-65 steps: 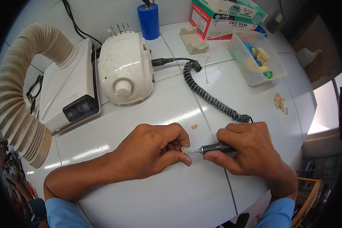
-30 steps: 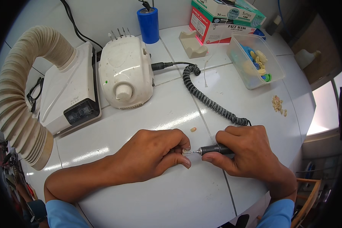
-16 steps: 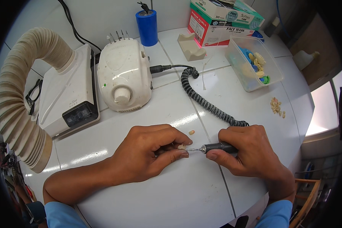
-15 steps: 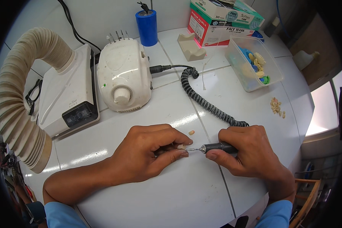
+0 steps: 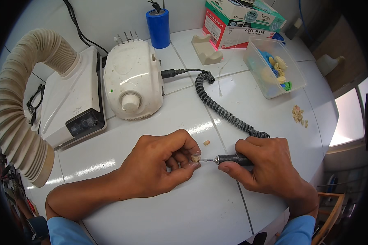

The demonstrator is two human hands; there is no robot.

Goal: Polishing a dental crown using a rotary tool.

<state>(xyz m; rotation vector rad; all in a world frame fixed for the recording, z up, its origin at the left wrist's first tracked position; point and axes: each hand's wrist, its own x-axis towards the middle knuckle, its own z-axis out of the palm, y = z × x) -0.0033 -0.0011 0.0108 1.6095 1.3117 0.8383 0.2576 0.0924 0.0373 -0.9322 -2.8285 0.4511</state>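
Between the thumb and fingertips of my left hand (image 5: pixel 163 163) is a small cream-coloured, tooth-like piece (image 5: pixel 196 158), partly covered by the fingers. My right hand (image 5: pixel 270 163) grips a black rotary handpiece (image 5: pixel 234 159) like a pen. Its thin metal bit (image 5: pixel 208 160) points left, with the tip at or very near the piece; actual contact is too small to make out. Just beyond the fingertips, a loose tooth-shaped piece (image 5: pixel 206 143) lies on the white tiled table (image 5: pixel 200 204). A coiled black cord (image 5: pixel 223 112) runs from behind the handpiece to a white control unit (image 5: pixel 133 77).
A white box-shaped machine (image 5: pixel 71 98) with a ribbed hose (image 5: pixel 12 94) stands at left. At the back are a blue cylinder (image 5: pixel 158 30), a beige cradle (image 5: pixel 206 51) and stacked cartons (image 5: pixel 233 30). A clear tub (image 5: pixel 259 81) and a pile of small pieces (image 5: pixel 297 113) sit at right.
My left fingers have shifted and opened slightly around the piece, so more of it shows. The handpiece has moved slightly left with my right hand.
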